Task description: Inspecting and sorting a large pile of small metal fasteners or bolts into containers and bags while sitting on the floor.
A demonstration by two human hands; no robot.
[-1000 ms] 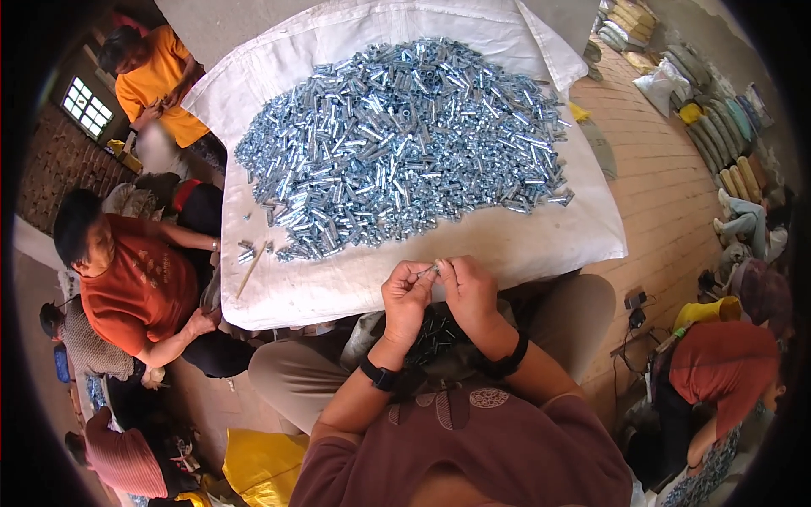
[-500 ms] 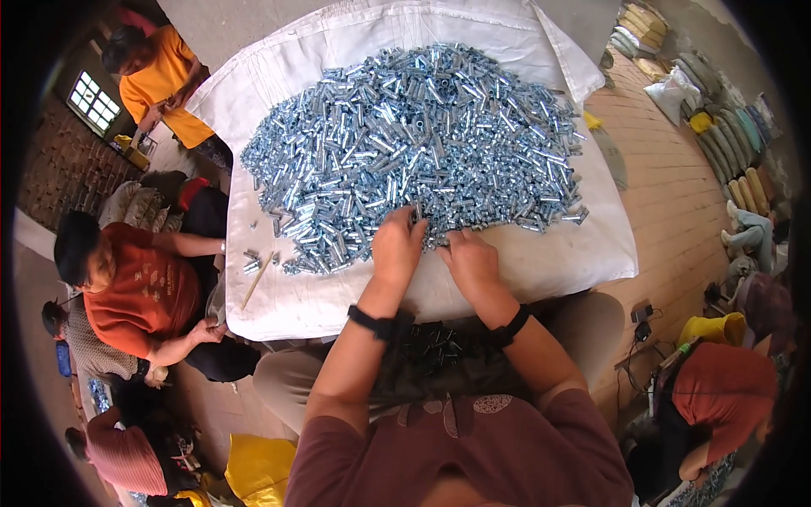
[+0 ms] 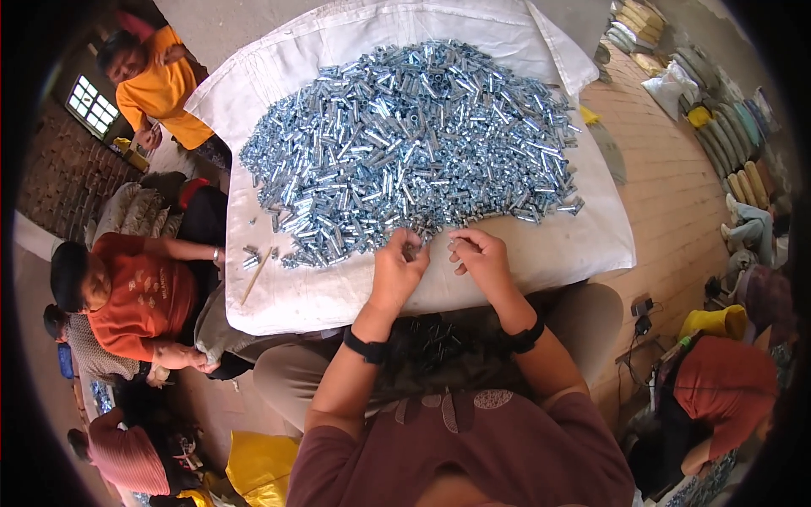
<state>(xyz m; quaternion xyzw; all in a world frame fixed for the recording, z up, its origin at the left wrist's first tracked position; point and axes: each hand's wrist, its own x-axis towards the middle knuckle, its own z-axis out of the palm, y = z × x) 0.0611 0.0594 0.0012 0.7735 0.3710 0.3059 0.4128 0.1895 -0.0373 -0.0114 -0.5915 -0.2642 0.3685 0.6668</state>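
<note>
Bolt pile (image 3: 414, 144) on white cloth (image 3: 338, 296), both hands at its near edge — left hand (image 3: 399, 269) pinching one, right hand (image 3: 480, 256) curled, grip unclear.

Soft, even daylight falls over my view, brightest on the white cloth (image 3: 541, 253), and the heap of metal pieces (image 3: 414, 144) glints. A small window (image 3: 93, 106) glows at left. Fisheye bending curves the edges, and black vignette fills the corners.

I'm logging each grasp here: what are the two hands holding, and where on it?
The left hand pinches a small silvery metal piece in its fingertips; which part cannot be told. The right hand is curled, its hold unclear.
</note>
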